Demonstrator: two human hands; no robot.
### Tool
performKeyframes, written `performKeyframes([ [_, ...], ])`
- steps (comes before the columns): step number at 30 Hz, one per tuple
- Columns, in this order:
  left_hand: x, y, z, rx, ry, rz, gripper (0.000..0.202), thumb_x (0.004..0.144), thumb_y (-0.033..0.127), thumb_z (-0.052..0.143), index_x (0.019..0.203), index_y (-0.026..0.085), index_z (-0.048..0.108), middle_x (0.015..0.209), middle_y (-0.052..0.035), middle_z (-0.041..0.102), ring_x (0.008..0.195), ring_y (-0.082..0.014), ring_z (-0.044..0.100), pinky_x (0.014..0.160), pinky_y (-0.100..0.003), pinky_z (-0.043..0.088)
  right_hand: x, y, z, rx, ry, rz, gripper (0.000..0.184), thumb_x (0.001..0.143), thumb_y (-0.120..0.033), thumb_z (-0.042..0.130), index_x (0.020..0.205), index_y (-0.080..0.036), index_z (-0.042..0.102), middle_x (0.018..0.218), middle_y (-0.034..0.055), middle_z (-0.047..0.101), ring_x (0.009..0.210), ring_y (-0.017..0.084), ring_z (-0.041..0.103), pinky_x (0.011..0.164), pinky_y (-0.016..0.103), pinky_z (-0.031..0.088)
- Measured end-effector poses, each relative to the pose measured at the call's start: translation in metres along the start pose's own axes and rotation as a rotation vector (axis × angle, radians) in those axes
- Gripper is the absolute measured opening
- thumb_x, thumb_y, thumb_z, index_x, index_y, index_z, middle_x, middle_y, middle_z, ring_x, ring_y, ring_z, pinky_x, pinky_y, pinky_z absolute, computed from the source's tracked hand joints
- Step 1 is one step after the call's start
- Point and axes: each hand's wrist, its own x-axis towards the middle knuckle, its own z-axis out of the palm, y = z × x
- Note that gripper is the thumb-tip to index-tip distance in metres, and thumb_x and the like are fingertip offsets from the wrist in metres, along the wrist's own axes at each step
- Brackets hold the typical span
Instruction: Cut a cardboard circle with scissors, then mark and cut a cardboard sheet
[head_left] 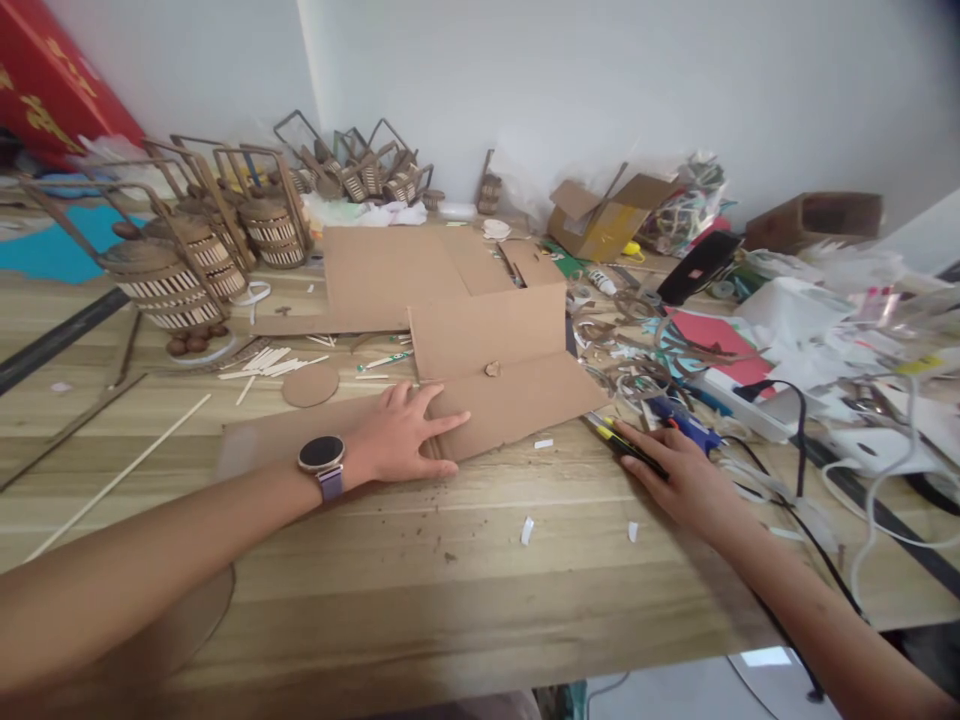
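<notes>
My left hand (397,437) lies with its fingers spread on a folded sheet of brown cardboard (517,395), pressing near its left part. One panel of that sheet stands tilted up behind, and a small torn hole shows at the fold. At the right, my right hand (686,480) is closed around a black and yellow utility knife (630,446). The knife's tip points toward the cardboard's right corner. Just beyond those fingers rests a blue glue gun (684,422). A round cardboard disc (310,384) and pale thin sticks (274,362) lie beyond my left hand.
Lidded slatted baskets (161,275) with tall handles stand at the left. Smaller baskets (367,175) line the wall. A larger cardboard sheet (390,270) and an open box (611,215) are farther back. Scraps, cables and a white power strip (742,405) crowd the right side.
</notes>
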Motion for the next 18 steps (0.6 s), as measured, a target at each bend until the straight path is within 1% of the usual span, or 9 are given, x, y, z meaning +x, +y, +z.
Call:
performKeyframes([
  [3,0.0,0.001,0.0,-0.003,0.015,-0.004,0.068,0.085,0.072,0.055,0.147,0.045,0.048,0.161,-0.0088,0.033,0.132,-0.0472,0.033,0.108,-0.064,0.03,-0.003,-0.003,-0.001,-0.013,0.02,-0.024,0.057,0.099,-0.048,0.04,0.135,-0.012,0.065,0.093,0.0149,0.062,0.087,0.03,0.062,0.082,0.046,0.054],
  [8,0.0,0.001,0.001,0.002,0.022,-0.009,0.066,0.086,0.072,0.054,0.146,0.047,0.048,0.16,-0.0062,0.034,0.133,-0.0472,0.033,0.107,-0.064,0.031,-0.011,-0.009,-0.004,-0.021,0.031,-0.055,0.056,0.099,-0.05,0.04,0.133,-0.015,0.067,0.096,0.0152,0.062,0.088,0.03,0.063,0.081,0.045,0.054],
  [13,0.0,0.0,0.004,0.0,0.034,-0.005,0.066,0.085,0.072,0.055,0.146,0.048,0.048,0.16,-0.0059,0.034,0.133,-0.0483,0.033,0.107,-0.064,0.031,-0.009,-0.017,-0.003,-0.02,0.026,-0.053,0.052,0.1,-0.047,0.039,0.133,-0.018,0.067,0.097,0.0148,0.064,0.09,0.029,0.063,0.083,0.045,0.055],
  [18,0.0,0.0,0.004,-0.006,0.038,-0.01,0.065,0.086,0.072,0.054,0.146,0.048,0.048,0.16,-0.0061,0.033,0.133,-0.0486,0.033,0.108,-0.064,0.03,-0.017,-0.033,-0.003,-0.016,0.001,-0.066,0.053,0.101,-0.045,0.039,0.134,-0.015,0.067,0.101,0.0163,0.064,0.093,0.03,0.064,0.084,0.044,0.057],
])
